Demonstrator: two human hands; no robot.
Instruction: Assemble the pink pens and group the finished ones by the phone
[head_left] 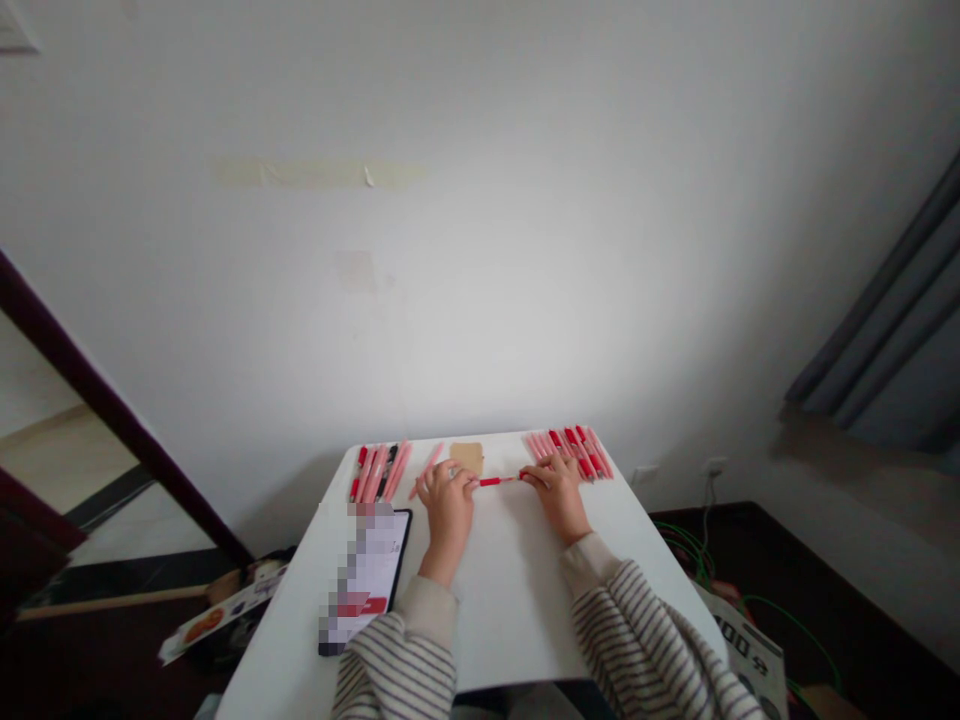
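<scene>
Between my two hands, a slim red pen (490, 482) lies nearly level above the white table (517, 580). My left hand (448, 495) pinches its left end in closed fingers. At the other end, the fingertips of my right hand (556, 490) close on a small red part, with a thin pale section showing between. Whether the pen's parts are joined there is too small to tell. Just beyond my left hand are a single pink pen (429, 468) and a tan square (466, 458).
Several pink, red and black pens (380, 472) lie in a row at the table's far left. Another row of pink and red pens (577, 453) is at the far right. A phone (375, 570) lies left of my left forearm. A white wall (480, 300) stands behind.
</scene>
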